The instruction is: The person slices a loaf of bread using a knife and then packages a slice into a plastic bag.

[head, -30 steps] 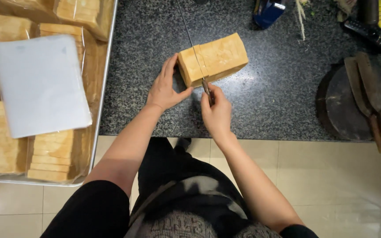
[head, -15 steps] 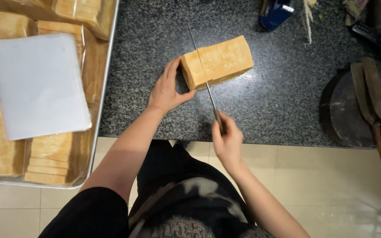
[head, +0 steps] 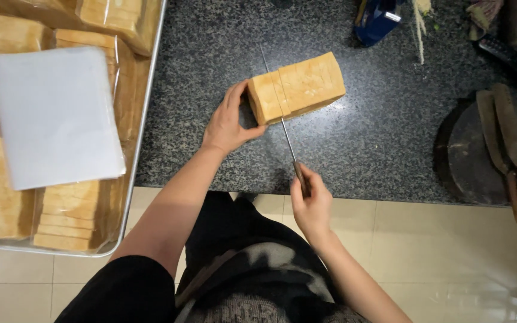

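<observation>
Right hand [head: 311, 203] farther back, knife [head: 282, 128] gripped

Left hand [head: 227, 122] extended forward, fingers spread and cupped, thumb out. Right hand [head: 310, 203] drawn near the body, fist closed, forearm angled back.
</observation>
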